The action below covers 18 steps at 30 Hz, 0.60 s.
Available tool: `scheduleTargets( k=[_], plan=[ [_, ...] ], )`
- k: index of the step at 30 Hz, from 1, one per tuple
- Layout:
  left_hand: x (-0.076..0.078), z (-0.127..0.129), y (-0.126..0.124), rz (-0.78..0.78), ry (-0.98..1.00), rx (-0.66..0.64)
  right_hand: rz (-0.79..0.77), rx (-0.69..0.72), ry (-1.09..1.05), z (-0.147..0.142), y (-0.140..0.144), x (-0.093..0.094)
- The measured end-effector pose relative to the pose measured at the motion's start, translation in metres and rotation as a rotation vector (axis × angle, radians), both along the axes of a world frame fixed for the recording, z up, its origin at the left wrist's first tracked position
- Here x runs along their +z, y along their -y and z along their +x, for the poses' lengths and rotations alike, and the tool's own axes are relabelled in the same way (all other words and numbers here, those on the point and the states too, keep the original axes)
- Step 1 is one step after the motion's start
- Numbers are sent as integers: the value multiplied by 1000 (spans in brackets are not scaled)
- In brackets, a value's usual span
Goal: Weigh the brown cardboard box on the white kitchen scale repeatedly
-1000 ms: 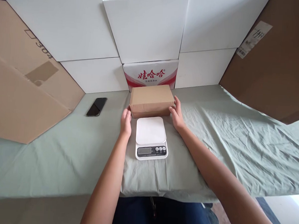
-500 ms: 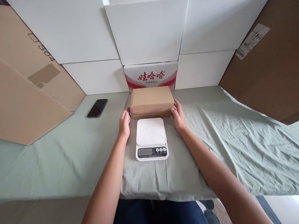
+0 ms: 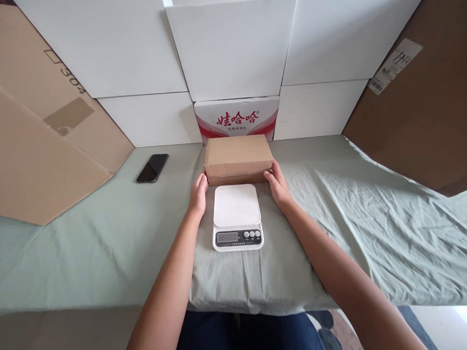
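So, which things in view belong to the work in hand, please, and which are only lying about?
Work in hand:
small cardboard box, between the left hand and right hand
white scale, probably, just before it

Lying about, apparently:
black phone, far left of the scale
red-and-white carton, behind

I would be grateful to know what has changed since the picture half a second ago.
The left hand has moved slightly right, to the lower left corner of the cardboard box; the right hand has moved slightly left, now overlapping the box's front at its right end. How firmly they grip is unclear. Box, white scale and black phone stayed put.
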<state>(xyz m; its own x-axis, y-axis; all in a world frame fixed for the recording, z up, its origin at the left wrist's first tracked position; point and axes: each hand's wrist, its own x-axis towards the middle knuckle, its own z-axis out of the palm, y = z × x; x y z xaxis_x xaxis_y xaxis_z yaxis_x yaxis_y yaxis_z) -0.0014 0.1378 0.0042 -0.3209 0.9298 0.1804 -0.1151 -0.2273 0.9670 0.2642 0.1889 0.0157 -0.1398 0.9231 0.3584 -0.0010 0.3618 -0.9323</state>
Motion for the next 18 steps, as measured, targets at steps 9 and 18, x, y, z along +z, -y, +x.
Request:
scheduleTargets(
  k=[9, 18],
  plan=[
    [16, -6, 11, 106, -51, 77, 90, 67, -34, -2, 13, 7],
    [16, 6, 117, 171, -139, 96, 196, 46, 42, 24, 95, 7]
  ],
)
